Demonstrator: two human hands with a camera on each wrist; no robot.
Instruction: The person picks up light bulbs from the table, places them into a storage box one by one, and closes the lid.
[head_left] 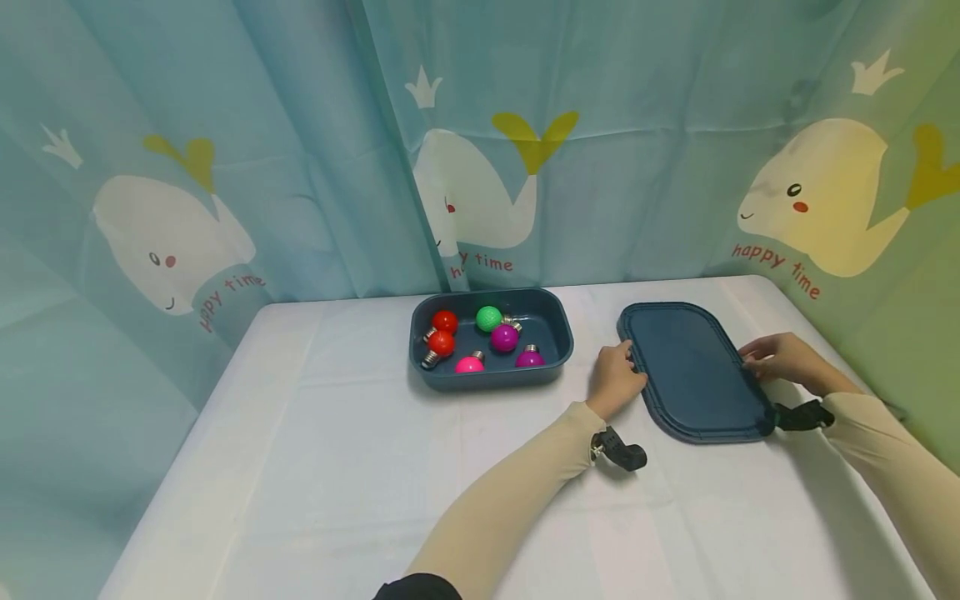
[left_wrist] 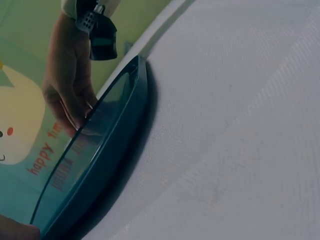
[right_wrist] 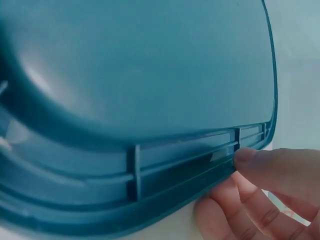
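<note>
A dark blue lid with rounded corners (head_left: 697, 367) is on the right side of the table, its right side looking raised off the cloth. My left hand (head_left: 617, 383) grips its left edge; in the left wrist view only a bit of that hand shows at the lower left corner. On the opposite edge, my right hand (head_left: 797, 362) pinches the rim, with the thumb (right_wrist: 275, 170) against the ribbed border in the right wrist view. Left of both hands stands a dark blue box (head_left: 491, 379) holding several bulb-shaped pieces, including a green one (head_left: 488, 317) and a red one (head_left: 442, 343).
A white cloth (head_left: 337, 467) covers the table. Behind it hangs a blue-green curtain (head_left: 637, 208) printed with whales, which also runs along both sides. A black wrist mount (head_left: 621, 450) sticks out from the left sleeve, and another (head_left: 805, 416) from the right.
</note>
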